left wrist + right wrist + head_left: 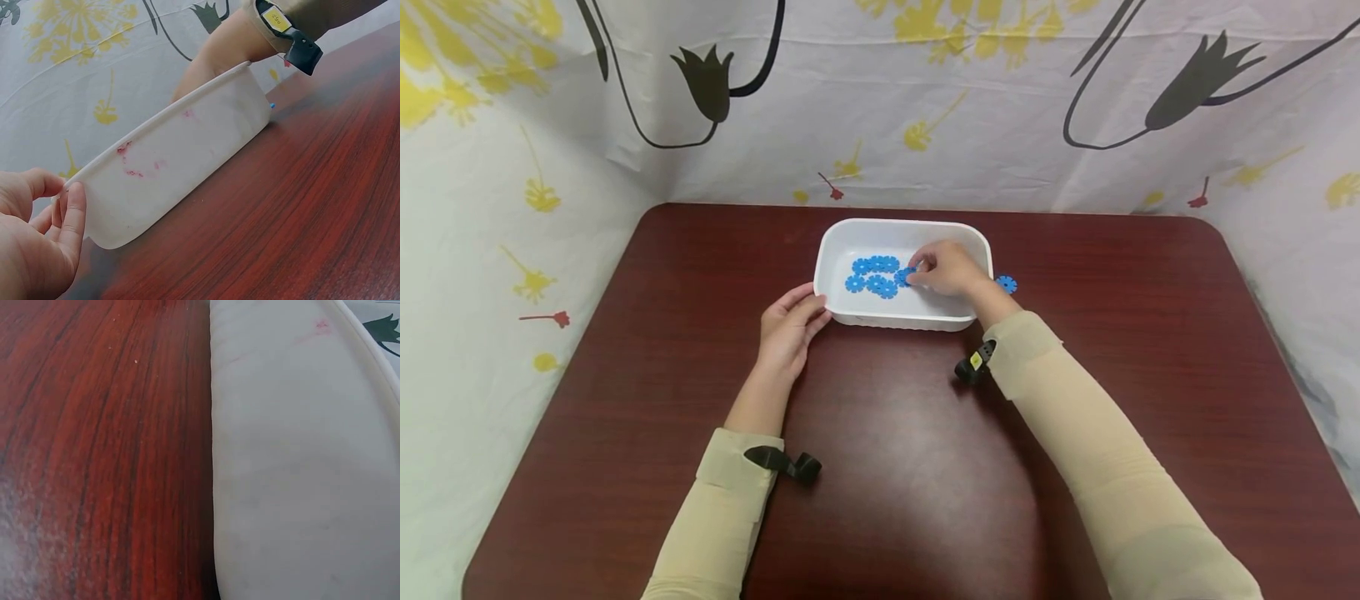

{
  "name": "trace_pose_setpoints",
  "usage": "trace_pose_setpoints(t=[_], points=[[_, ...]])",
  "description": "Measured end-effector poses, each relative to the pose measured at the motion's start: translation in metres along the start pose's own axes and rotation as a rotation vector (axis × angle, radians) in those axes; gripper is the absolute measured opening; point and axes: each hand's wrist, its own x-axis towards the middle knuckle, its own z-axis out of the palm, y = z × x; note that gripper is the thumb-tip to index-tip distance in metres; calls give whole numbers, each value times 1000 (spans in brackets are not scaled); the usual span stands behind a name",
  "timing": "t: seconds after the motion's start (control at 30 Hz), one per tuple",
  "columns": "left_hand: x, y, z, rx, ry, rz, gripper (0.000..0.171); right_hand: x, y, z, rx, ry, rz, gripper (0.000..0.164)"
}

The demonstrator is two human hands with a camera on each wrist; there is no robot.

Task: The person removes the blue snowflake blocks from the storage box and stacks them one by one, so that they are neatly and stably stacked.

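Note:
A white plastic tub [901, 320] stands toward the back of the table. At its near left corner my left hand [787, 335] pinches the rim; the left wrist view shows that hand [47, 231] with its thumb and fingers at the tub's edge. My right hand [949, 268] reaches inside the tub, thumb and fingertips pinching a blue snowflake-shaped disc [902, 277]. Several more blue snowflake discs [876, 264] lie on the tub floor to the left. Only the tub's outer wall [300, 456] shows in the right wrist view, with the hand hidden.
Another blue snowflake disc [1007, 284] lies on the table just right of the tub, beside the right wrist. The dark red wooden table [895, 450] extends toward me. Behind it hangs a white patterned cloth [865, 108], also along both sides.

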Motion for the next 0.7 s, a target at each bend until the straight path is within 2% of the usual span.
trace_pose_setpoints(t=[0.2, 0.57, 0.7], points=[[0, 0, -1, 6, -16, 1, 33, 2, 1, 0, -50, -21, -24, 43], [1, 0, -2, -1, -20, 5, 32, 1, 0, 1, -86, -55, -37, 41], [1, -1, -2, 1, -19, 0, 32, 2, 0, 2, -42, -40, -46, 43]])
